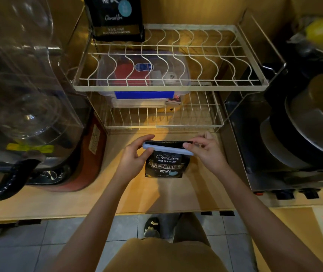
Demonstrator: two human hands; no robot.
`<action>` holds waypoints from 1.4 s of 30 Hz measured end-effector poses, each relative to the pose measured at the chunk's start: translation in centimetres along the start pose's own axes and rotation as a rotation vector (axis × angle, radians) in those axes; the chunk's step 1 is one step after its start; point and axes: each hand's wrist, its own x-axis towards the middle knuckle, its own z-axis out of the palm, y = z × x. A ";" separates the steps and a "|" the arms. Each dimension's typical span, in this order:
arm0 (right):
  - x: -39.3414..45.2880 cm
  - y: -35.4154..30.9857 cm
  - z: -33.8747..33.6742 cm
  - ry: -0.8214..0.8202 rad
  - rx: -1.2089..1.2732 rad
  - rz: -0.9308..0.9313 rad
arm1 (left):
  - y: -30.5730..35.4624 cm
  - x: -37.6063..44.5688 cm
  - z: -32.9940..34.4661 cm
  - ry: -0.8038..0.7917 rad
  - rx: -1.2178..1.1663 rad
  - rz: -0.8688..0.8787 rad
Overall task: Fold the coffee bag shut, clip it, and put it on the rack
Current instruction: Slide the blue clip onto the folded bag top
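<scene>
Right now both hands meet over the wooden counter (117, 195), each pinching one end of a pale blue clip (167, 149) that lies across the top of a small black coffee bag (163, 163). The left hand (135, 154) has its thumb curled over the clip's left end with the fingers (146, 137) reaching behind the folded top of the bag. The right hand (205, 150) grips the clip's right end between thumb and fingertips, knuckles bent. Between the two hands the bag stands upright, its folded top edge showing just above the clip and its printed front hanging below both hands, with the base at or just above the counter; contact there cannot be told.

Beyond the hands, farther from the person, stands a two-tier wire rack (168, 85). On the rack's lower tier, straight ahead of the left hand, sits a clear plastic box (143, 75) with red and blue contents. A second black coffee bag (115, 16) stands on the upper tier's far left corner, well ahead of the left hand. Off to the left of the left hand is a large clear-lidded appliance (23, 95) with a black handle. To the right of the right hand are stacked dark pans (303, 134) on a metal stove.
</scene>
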 end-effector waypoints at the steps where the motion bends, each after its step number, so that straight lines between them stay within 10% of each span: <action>1: -0.1 -0.1 -0.1 -0.021 0.015 -0.004 | -0.1 -0.1 0.1 0.011 -0.027 -0.002; 9: -0.9 -0.5 -1.7 -0.261 0.210 0.046 | -0.4 -0.2 0.0 0.027 0.033 0.002; 16: -0.4 -2.1 -2.5 -0.343 -0.291 -0.074 | -0.4 -0.3 -0.1 0.042 0.036 0.004; 25: -0.1 -3.1 -2.9 -0.327 -0.510 -0.170 | 1.7 0.4 -1.1 -0.083 0.346 -0.008; 31: -0.1 -3.0 -2.8 -0.317 -0.514 -0.241 | 4.7 2.2 3.2 -0.250 0.872 0.306; 42: -0.5 -0.5 -2.6 -0.195 -0.367 -0.162 | 4.4 3.0 4.1 -0.314 0.788 0.309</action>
